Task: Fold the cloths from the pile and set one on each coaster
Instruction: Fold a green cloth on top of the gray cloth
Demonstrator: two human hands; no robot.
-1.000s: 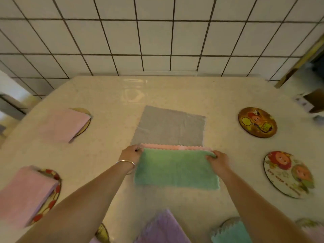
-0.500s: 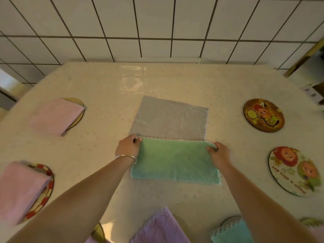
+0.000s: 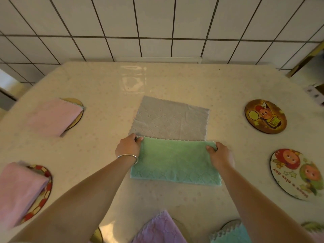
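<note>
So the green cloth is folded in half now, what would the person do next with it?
Probably fold it in half again, sideways. The green cloth is a long strip, wider than the bare coasters, and both the left hand and right hand pinch its far corners, ready to bring one end over the other.

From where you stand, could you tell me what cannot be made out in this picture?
All head view:
- Grey cloth: near part hidden by the green cloth.
- Purple cloth and blue cloth: cut off by the bottom edge.
- Near-left coaster: mostly covered by a pink cloth.
</note>
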